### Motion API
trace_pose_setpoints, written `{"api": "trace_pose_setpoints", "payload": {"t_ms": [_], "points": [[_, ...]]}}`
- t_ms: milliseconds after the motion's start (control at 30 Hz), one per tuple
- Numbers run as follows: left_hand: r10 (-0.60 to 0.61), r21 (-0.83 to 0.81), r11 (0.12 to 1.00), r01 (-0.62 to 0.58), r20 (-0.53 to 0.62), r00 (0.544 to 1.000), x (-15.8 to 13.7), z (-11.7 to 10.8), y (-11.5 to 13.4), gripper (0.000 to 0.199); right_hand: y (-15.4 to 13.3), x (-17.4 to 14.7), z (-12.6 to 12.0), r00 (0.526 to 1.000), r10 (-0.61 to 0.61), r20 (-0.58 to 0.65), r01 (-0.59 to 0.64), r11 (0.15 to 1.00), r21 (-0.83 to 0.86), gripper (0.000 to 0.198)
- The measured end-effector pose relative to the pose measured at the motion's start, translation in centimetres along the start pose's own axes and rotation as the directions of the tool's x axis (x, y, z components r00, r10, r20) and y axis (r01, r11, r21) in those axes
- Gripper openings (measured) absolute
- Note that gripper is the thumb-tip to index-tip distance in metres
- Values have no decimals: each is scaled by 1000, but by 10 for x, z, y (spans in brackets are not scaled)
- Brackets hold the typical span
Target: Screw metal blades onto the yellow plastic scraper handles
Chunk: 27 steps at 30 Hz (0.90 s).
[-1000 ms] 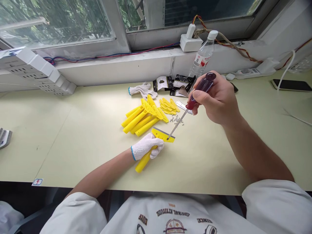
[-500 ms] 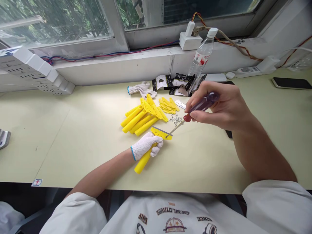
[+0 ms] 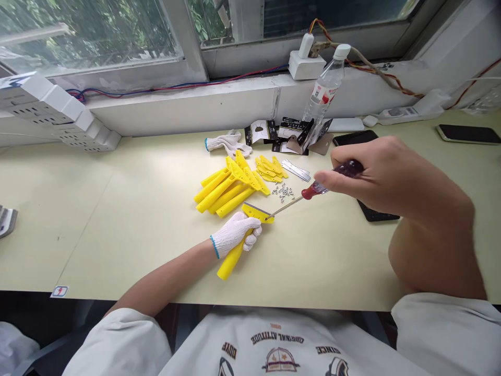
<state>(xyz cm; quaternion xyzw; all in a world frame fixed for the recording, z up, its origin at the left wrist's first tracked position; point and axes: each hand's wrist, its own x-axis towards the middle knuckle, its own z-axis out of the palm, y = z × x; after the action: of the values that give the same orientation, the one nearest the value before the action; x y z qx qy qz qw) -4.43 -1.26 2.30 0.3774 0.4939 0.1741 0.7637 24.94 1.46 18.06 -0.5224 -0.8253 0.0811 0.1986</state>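
Observation:
My left hand (image 3: 238, 233), in a white knitted glove with a blue cuff, is wrapped round the handle of a yellow scraper (image 3: 230, 262). A metal blade edge shows along the scraper's head. My bare right hand (image 3: 387, 177) grips a screwdriver (image 3: 329, 177) with a dark purple and red handle. The screwdriver's tip meets the right part of the scraper's head; any screw under it is too small to make out. Just beyond lie loose screws (image 3: 282, 192), yellow clamp plates (image 3: 270, 168), metal blades (image 3: 296, 171) and a pile of yellow scraper handles (image 3: 225, 193).
At the back lie a spare white glove (image 3: 229, 142) and black packaging cards (image 3: 289, 133), with a plastic bottle (image 3: 323, 89) behind. Phones (image 3: 467, 134) and a dark flat device (image 3: 378, 211) lie to the right. White boxes (image 3: 58, 112) are stacked at the left.
My right hand has shifted right and turned over on the screwdriver, uncovering the blades and dark devices. The tip remains on the scraper's head, and my left hand has barely moved.

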Motion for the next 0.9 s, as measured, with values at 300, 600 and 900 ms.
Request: {"api": "trace_pose_setpoints", "payload": {"t_ms": [300,600,900], "points": [[-14,106,994,11,26,1000,-1,-2,2,23,16,-12,-11,970,-170,175,120,956,266,22],[-12,65,998,11,26,1000,0,-2,-1,23,-5,-11,3,998,-50,-42,51,999,14,34],[-3,48,999,2,21,1000,0,-2,-2,24,-6,-13,-7,896,-441,55,402,858,321,13]]}}
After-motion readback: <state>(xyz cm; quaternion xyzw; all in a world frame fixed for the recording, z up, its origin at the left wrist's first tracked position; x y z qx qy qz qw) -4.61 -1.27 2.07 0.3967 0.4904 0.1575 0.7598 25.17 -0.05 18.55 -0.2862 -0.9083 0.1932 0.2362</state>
